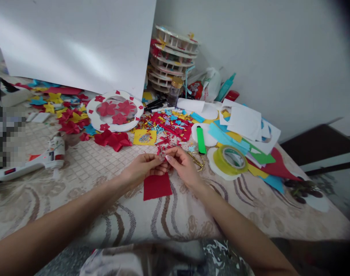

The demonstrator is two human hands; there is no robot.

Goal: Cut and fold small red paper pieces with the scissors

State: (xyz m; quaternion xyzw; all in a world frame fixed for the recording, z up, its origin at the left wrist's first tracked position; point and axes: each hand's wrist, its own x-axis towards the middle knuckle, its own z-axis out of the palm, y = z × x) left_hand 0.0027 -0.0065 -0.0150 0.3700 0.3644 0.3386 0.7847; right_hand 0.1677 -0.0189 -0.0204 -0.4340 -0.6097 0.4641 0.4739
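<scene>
My left hand (148, 165) and my right hand (183, 165) meet above the near middle of the table. The fingers of both are pinched together, almost tip to tip. Whatever sits between them is too small and too covered to name. A square of red paper (157, 188) lies flat on the cloth just below my fingers. Gold-handled scissors (198, 161) rest beside my right hand, partly hidden by it. Behind my fingers are scattered red paper scraps (166, 141) and a yellow paper square (144, 137) with tiny bits on it.
On the left lies a glue gun (28, 165), near red paper flowers (113, 140) and a decorated white ring (90, 111). To the right are a green cutter (201, 140), a tape roll (232, 159) and paper sheets (245, 120). Stacked white rings (175, 57) stand behind beside a white board (77, 42).
</scene>
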